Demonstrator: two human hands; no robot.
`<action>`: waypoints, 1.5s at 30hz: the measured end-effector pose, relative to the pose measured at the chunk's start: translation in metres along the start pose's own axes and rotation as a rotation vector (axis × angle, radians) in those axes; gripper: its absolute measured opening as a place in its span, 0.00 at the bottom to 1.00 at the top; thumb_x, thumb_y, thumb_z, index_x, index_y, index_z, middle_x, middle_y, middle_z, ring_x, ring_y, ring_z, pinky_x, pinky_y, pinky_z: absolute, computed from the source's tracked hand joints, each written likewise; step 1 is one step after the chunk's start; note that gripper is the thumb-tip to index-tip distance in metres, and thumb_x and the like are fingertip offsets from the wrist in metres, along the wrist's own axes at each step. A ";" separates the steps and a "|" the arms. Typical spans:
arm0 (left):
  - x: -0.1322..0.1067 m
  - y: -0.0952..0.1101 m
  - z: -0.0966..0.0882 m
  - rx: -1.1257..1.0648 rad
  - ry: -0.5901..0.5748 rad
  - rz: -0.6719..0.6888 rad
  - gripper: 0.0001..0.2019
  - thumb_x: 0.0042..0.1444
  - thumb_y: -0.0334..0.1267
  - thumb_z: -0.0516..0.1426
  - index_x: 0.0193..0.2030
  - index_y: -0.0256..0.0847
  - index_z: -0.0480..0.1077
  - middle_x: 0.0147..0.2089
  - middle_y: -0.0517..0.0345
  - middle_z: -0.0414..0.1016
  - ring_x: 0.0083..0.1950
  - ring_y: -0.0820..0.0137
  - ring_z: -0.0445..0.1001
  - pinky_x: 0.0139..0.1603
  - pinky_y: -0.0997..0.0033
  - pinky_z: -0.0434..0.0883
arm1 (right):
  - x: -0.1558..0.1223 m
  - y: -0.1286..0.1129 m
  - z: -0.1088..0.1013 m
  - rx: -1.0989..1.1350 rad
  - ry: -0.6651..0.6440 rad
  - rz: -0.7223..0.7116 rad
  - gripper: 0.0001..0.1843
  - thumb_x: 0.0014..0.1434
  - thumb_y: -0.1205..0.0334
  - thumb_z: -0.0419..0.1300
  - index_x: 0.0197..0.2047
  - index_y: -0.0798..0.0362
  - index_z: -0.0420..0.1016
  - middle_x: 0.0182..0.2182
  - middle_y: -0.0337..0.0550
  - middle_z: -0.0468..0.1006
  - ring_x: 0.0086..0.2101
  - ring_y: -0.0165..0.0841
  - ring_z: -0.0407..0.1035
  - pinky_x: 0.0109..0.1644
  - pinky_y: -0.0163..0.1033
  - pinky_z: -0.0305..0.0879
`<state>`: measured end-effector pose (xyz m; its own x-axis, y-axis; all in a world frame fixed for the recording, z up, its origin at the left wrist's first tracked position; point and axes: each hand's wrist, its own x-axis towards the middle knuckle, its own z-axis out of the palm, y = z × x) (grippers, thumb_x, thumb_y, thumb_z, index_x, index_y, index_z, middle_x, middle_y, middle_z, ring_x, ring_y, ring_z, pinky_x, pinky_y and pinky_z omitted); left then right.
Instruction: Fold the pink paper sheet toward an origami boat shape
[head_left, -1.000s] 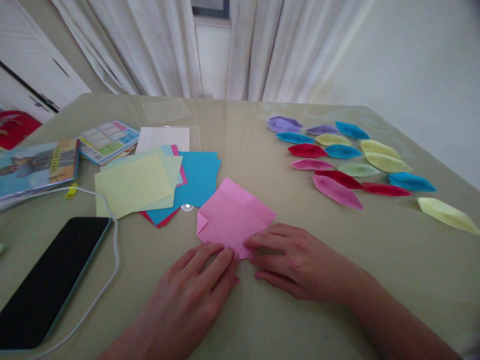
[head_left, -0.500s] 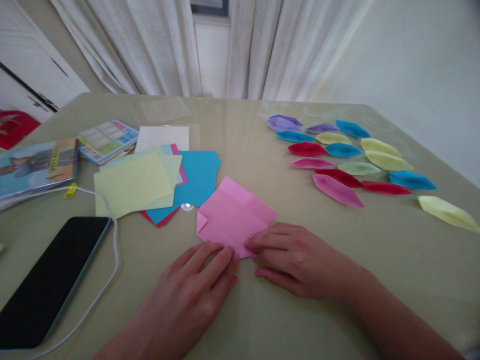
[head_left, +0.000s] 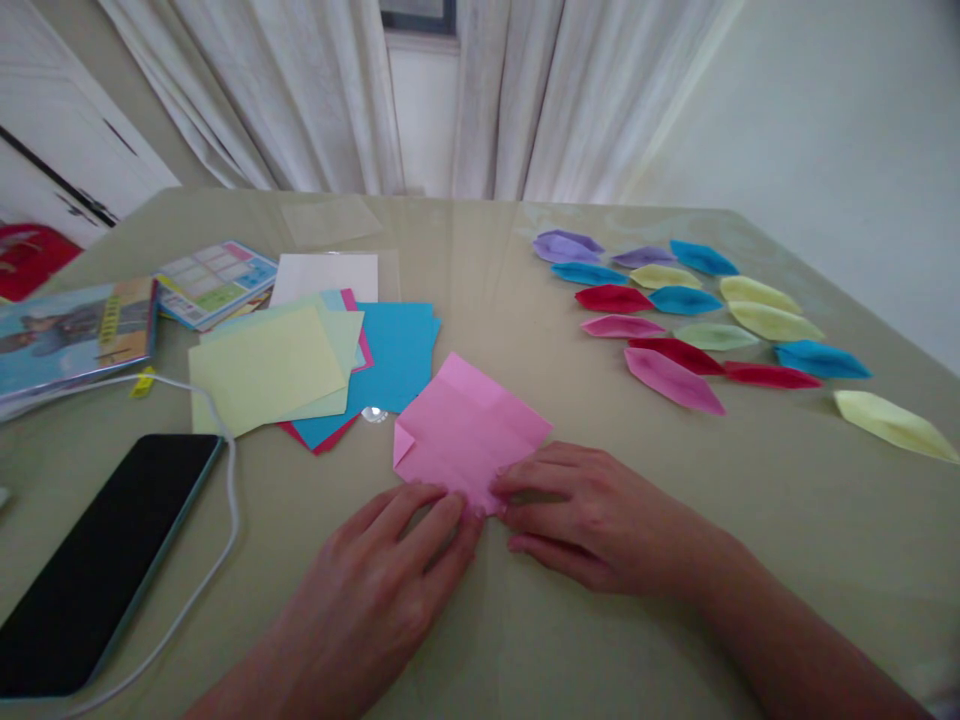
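A pink sheet of origami paper [head_left: 472,425] lies on the table in front of me, crease lines across it and a small corner folded in at its left. My left hand [head_left: 405,560] presses its fingertips on the near edge of the sheet. From the right, my right hand [head_left: 592,515] holds the near right edge, fingers bent and close together. Both sets of fingertips nearly meet at the near corner, which they partly cover. Folded boat-shaped papers [head_left: 675,385] in several colours lie in loose rows to the right.
Left of the sheet are a stack of coloured paper [head_left: 270,365], a black-screened phone [head_left: 112,560], a white cable [head_left: 232,500] and a picture-covered book [head_left: 75,335]. A printed card pack [head_left: 217,282] lies behind. Curtains [head_left: 322,90] hang beyond the table's far edge.
My left fingertips have shifted slightly right along the near corner of the pink paper. My right hand has barely moved.
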<state>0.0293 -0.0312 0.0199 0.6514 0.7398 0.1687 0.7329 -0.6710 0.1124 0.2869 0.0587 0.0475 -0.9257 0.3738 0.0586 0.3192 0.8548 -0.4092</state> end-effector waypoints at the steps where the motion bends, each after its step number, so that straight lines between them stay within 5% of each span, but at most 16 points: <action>1: -0.001 0.000 0.000 0.002 -0.009 -0.001 0.21 0.66 0.26 0.56 0.64 0.39 0.71 0.58 0.51 0.79 0.59 0.53 0.73 0.58 0.51 0.76 | 0.000 0.000 0.000 0.006 -0.001 0.003 0.12 0.74 0.59 0.59 0.49 0.52 0.84 0.54 0.48 0.83 0.53 0.40 0.77 0.62 0.48 0.69; 6: -0.001 0.001 0.000 0.004 -0.049 -0.009 0.24 0.65 0.24 0.56 0.67 0.42 0.69 0.59 0.52 0.78 0.60 0.55 0.72 0.58 0.53 0.75 | 0.000 0.000 0.002 0.041 0.027 0.039 0.15 0.74 0.58 0.59 0.58 0.55 0.80 0.54 0.50 0.83 0.53 0.40 0.76 0.61 0.47 0.69; 21: 0.004 -0.001 -0.003 -0.001 -0.048 0.011 0.21 0.66 0.26 0.56 0.63 0.41 0.72 0.59 0.52 0.79 0.59 0.55 0.74 0.56 0.53 0.76 | 0.000 0.001 -0.002 0.020 -0.019 0.010 0.11 0.74 0.60 0.59 0.50 0.51 0.84 0.54 0.49 0.82 0.54 0.40 0.75 0.64 0.48 0.67; 32: 0.002 0.000 -0.001 -0.005 -0.045 -0.022 0.22 0.66 0.24 0.54 0.64 0.41 0.72 0.60 0.53 0.79 0.60 0.56 0.73 0.57 0.53 0.75 | 0.001 -0.002 -0.003 0.005 -0.033 0.011 0.15 0.75 0.57 0.58 0.57 0.53 0.80 0.54 0.48 0.82 0.55 0.40 0.74 0.62 0.49 0.67; 39: 0.003 0.002 0.000 0.009 -0.030 -0.003 0.20 0.66 0.23 0.55 0.62 0.40 0.73 0.60 0.53 0.78 0.61 0.55 0.73 0.60 0.53 0.73 | 0.002 -0.010 -0.002 -0.050 -0.074 0.068 0.13 0.73 0.57 0.59 0.53 0.54 0.81 0.51 0.49 0.81 0.49 0.41 0.73 0.56 0.48 0.68; 45: 0.001 -0.005 -0.011 -0.018 0.045 -0.058 0.10 0.71 0.34 0.55 0.51 0.42 0.78 0.53 0.55 0.81 0.57 0.56 0.76 0.58 0.51 0.71 | 0.003 -0.017 0.001 -0.103 -0.077 0.118 0.12 0.75 0.59 0.57 0.53 0.52 0.80 0.50 0.48 0.81 0.47 0.40 0.74 0.53 0.47 0.68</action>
<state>0.0236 -0.0278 0.0306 0.5980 0.7746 0.2056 0.7652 -0.6282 0.1410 0.2787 0.0451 0.0539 -0.8921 0.4484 -0.0557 0.4420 0.8405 -0.3133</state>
